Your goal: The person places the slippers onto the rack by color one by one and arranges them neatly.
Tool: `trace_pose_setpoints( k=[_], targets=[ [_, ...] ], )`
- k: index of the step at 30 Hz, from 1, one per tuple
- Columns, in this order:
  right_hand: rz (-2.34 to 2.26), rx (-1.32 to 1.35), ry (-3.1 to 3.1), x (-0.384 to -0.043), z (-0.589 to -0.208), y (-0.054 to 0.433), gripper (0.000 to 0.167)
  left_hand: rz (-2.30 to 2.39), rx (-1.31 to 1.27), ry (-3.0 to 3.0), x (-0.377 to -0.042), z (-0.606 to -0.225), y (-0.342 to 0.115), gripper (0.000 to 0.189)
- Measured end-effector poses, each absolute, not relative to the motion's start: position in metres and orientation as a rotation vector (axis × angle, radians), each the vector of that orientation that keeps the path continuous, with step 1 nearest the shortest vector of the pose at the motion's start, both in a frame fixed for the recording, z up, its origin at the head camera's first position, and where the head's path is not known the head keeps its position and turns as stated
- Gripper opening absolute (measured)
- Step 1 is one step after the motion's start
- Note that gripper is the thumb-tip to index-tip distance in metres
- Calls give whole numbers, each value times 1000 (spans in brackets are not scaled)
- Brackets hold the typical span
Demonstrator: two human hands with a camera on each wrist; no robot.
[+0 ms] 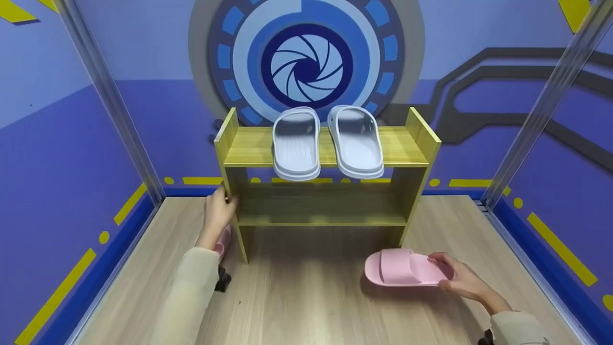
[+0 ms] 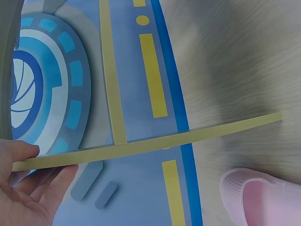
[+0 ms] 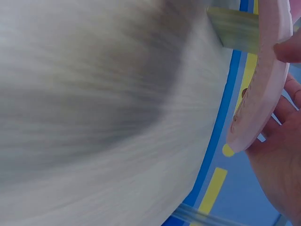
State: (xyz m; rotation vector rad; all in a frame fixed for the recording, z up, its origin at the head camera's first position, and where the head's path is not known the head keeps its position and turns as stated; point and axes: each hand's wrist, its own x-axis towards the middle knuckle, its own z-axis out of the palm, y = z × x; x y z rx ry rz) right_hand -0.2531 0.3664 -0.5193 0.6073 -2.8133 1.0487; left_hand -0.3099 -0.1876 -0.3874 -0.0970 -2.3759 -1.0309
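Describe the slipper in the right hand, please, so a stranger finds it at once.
Find the wooden rack bearing two pale clogs. In front of its right end, the right hand grips the heel of a pink slipper with a broad strap. Unlike the clogs and the pink shoe left of the rack, it is held in hand.

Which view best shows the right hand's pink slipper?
Head view: the pink slipper shows almost whole, strap included, with the right hand gripping one end. The right wrist view has it edge-on, cut off by the frame; the left wrist view doesn't show it.
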Motion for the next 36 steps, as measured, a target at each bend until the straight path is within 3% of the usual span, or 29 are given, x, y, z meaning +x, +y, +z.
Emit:
trace_pose_setpoints(
  k=[31, 36],
  targets=[
    [1124, 790, -2622, -252, -473, 293, 67, -1026, -59, -2433, -309, -386, -188, 23],
    [1124, 797, -2573, -241, -447, 273, 65, -1046, -60, -2424, -309, -386, -188, 23]
  ],
)
